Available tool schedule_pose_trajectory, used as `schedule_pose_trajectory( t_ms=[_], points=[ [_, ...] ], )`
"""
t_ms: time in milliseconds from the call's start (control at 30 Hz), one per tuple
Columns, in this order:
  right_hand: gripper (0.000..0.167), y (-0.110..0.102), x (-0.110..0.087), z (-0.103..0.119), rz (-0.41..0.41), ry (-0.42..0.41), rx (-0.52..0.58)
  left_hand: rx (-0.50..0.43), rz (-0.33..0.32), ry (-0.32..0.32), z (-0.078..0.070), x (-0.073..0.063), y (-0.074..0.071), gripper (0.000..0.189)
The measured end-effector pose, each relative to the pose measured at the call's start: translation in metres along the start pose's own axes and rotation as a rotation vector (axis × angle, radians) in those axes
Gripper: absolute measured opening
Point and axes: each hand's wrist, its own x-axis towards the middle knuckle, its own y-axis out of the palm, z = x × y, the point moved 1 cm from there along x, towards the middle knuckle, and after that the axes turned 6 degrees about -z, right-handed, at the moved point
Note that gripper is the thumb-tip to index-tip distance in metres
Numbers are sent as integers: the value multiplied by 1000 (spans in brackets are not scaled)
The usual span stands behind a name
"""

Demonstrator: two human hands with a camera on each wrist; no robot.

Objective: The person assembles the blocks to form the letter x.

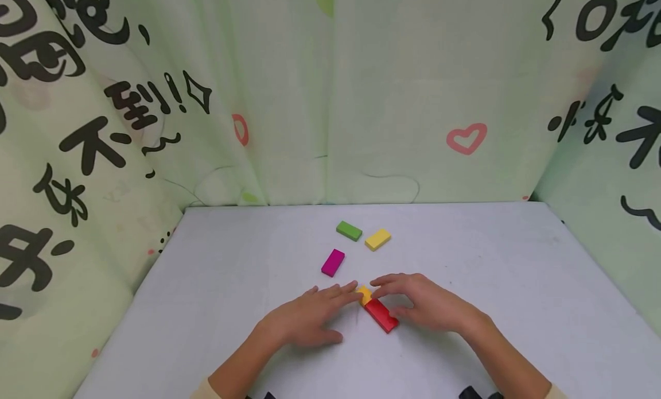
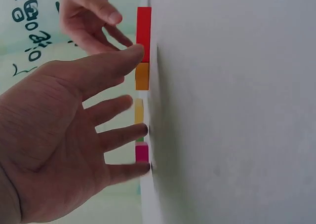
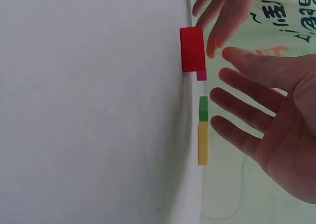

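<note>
A red block (image 1: 381, 316) lies on the white table, slanting toward the right, with an orange block (image 1: 364, 294) end to end at its far end. To their left my left hand (image 1: 316, 317) hovers palm down with fingers spread, its fingertips right by the orange block. On the other side my right hand (image 1: 427, 302) holds nothing; its fingers bend loosely, with the thumb close by the red block's side. In the right wrist view, a gap shows between those fingers and the red block (image 3: 193, 50).
Farther back lie a magenta block (image 1: 333, 263), a green block (image 1: 349, 231) and a yellow block (image 1: 378, 240). A pale green curtain (image 1: 392, 112) with dark lettering and hearts hangs behind the table (image 1: 232, 261) and along its sides. Dark objects (image 1: 471, 392) show at the bottom edge.
</note>
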Motion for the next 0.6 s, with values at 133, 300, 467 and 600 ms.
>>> schedule_pose_trajectory(
  t_ms=[133, 300, 467, 600],
  points=[
    [49, 3, -1, 1, 64, -51, -8, 7, -45, -39, 4, 1, -4, 65],
    [52, 5, 1, 3, 88, -77, -44, 8, -137, -49, 8, 1, -11, 55],
    [55, 6, 0, 1, 115, -73, -56, 45, -192, -47, 14, 1, -15, 52],
    [56, 7, 0, -1, 145, -55, -44, 61, -215, -45, 18, 0, -17, 51]
  ],
)
